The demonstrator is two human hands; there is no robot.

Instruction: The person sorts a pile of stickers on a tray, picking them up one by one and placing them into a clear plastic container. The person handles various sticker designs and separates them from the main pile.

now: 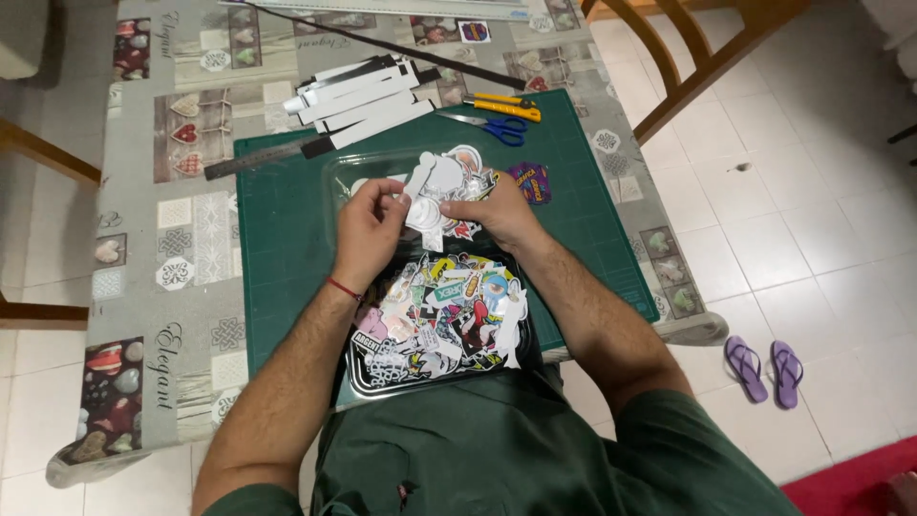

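Head view, looking down on a table [191,239] under a patterned grey cloth, with a green mat [287,239] laid on it. The mat serves as landmark throughout.

Both hands meet over the middle of the mat. The left hand [368,229] pinches a small white sticker [417,182] between thumb and fingertips. The right hand [497,212] presses its fingers down on a loose pile of stickers [458,177] lying on a clear sheet at the mat's centre. The two hands are close together, nearly touching at the fingertips; whether the right hand also grips the white sticker cannot be told.

At the mat's near edge, against the person's lap, sits a black tray [368,377] covered with many colourful stickers overlapping one another.

One purple sticker [530,182] lies alone on the mat, just right of the pile.

At the mat's far edge: a metal ruler [253,160] on the left, a stack of white and black strips [363,96] beyond it, blue-handled scissors [492,126] and a yellow cutter [506,105] to the right.

Off the mat, on the tiled floor well to the right, lies a pair of purple sandals [764,368].
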